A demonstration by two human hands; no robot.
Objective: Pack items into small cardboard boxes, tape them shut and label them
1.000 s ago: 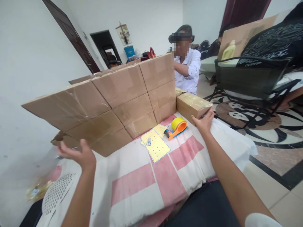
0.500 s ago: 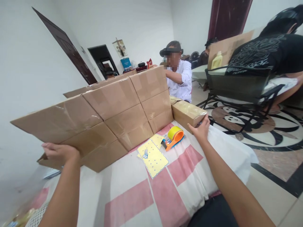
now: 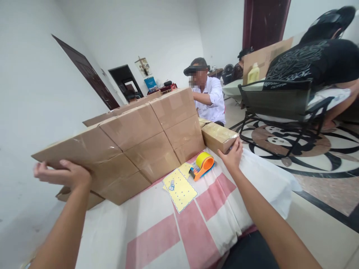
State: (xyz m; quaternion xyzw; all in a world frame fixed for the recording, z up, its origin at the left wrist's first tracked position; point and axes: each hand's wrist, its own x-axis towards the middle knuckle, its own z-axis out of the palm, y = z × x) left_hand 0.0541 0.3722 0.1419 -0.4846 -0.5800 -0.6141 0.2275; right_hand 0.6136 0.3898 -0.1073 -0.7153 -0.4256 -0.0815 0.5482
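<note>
Several taped cardboard boxes (image 3: pixel 146 149) are stacked into a wall across the table. My left hand (image 3: pixel 63 173) is at the wall's left end, under the overhanging top box, fingers stretched out to the left; whether its palm presses on the cardboard I cannot tell. At the right, a single long cardboard box (image 3: pixel 217 136) lies beside the wall. My right hand (image 3: pixel 232 151) grips its near end, thumb on the side and fingers around the end face. Between the hands lie an orange tape dispenser (image 3: pixel 203 166) with yellow tape and yellow dotted paper cards (image 3: pixel 181 192) with a small item on top.
A red-and-white checked cloth (image 3: pixel 153 235) covers the table. Behind the boxes sits a person in a white shirt (image 3: pixel 213 89). To the right, another person in black (image 3: pixel 308 63) leans forward on a folding chair (image 3: pixel 275 101). A yellow bottle (image 3: pixel 254 73) stands on a farther table.
My left hand has shifted up along the wall's left end, and its fingers have straightened. My right hand stays on the long box. The view has tilted slightly.
</note>
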